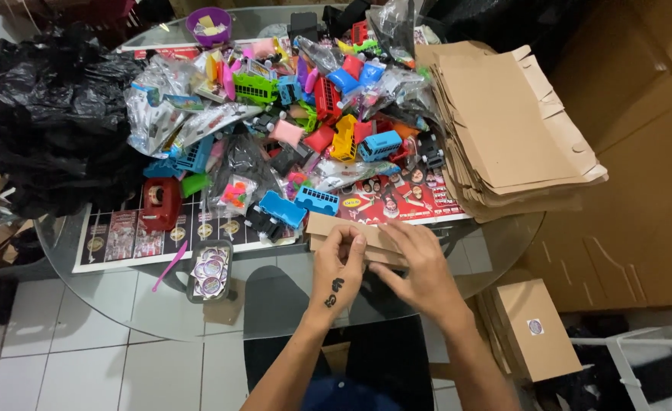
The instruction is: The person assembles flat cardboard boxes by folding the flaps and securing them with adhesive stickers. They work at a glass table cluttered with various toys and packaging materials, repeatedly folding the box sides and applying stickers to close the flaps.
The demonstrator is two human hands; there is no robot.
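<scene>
A: Centre of the frame, low down, both hands are on a flat brown cardboard blank (345, 228) lying at the near edge of the round glass tabletop (123, 304).

B: The left hand (337, 268) has its grip narrow, fingertips pinched onto the cardboard's near edge. The right hand (420, 262) lies flatter, fingers spread across the cardboard's right part, pressing rather than clutching.

A: Just above the cardboard, a blue toy bus (318, 199) and a second blue toy vehicle (281, 208), near but apart from it.

B: Behind them, across the upper middle, a big heap of colourful plastic toys (328, 106), many in clear bags.

A: Right of centre, a tall stack of flat cardboard blanks (503, 129), overhanging the tabletop's edge.

B: Upper left, a crumpled black plastic bag (47, 114). Below it a red tape dispenser (161, 204), and near that a small tray of round stickers (210, 270) with a pink stick (170, 266) just beside it.

A: Lower right, off the tabletop, a folded brown box (530, 327) bearing a round sticker. At the top, a purple bowl (209, 25).
</scene>
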